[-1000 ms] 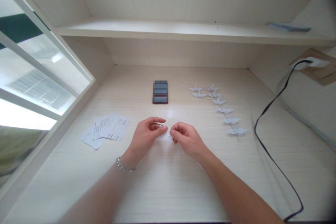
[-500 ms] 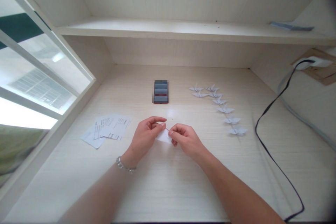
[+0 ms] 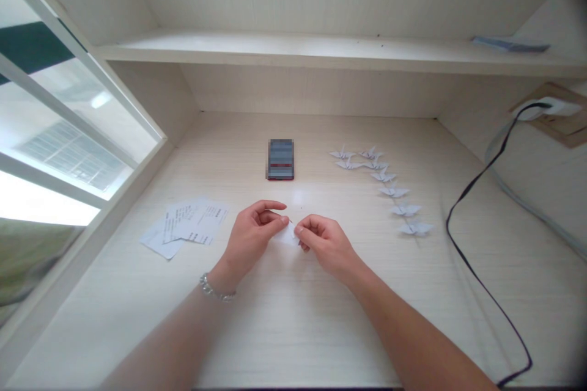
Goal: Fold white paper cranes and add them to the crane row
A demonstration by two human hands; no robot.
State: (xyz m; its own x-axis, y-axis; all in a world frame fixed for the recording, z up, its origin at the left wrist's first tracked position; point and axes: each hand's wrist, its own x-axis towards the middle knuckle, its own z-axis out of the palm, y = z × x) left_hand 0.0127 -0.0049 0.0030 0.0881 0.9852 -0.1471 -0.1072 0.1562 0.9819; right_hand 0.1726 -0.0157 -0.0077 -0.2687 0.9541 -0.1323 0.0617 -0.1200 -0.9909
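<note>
Between my two hands, a small folded piece of white paper (image 3: pixel 287 236) is held just over the desk. My left hand (image 3: pixel 257 229) pinches its left upper edge with the thumb, while the index finger stretches out above. The thumb and curled fingers of my right hand (image 3: pixel 323 238) grip the paper's right side. My fingers cover part of the folds. To the right, several white paper cranes (image 3: pixel 393 192) lie in a curving row. Loose sheets of printed paper (image 3: pixel 197 223) overlap one another to the left of my left hand.
A phone (image 3: pixel 280 160) with a blurred screen lies beyond my hands. A black cable (image 3: pixel 472 269) runs from the wall socket (image 3: pixel 557 109) down the desk's right side. Overhead is a shelf (image 3: pixel 293 49) holding a flat bluish item (image 3: pixel 510 44). A window (image 3: pixel 68 110) borders the left.
My left hand has shifted slightly up and left, and the paper's visible part has changed a little between my fingers. The cranes, sheets and phone stay where they were.
</note>
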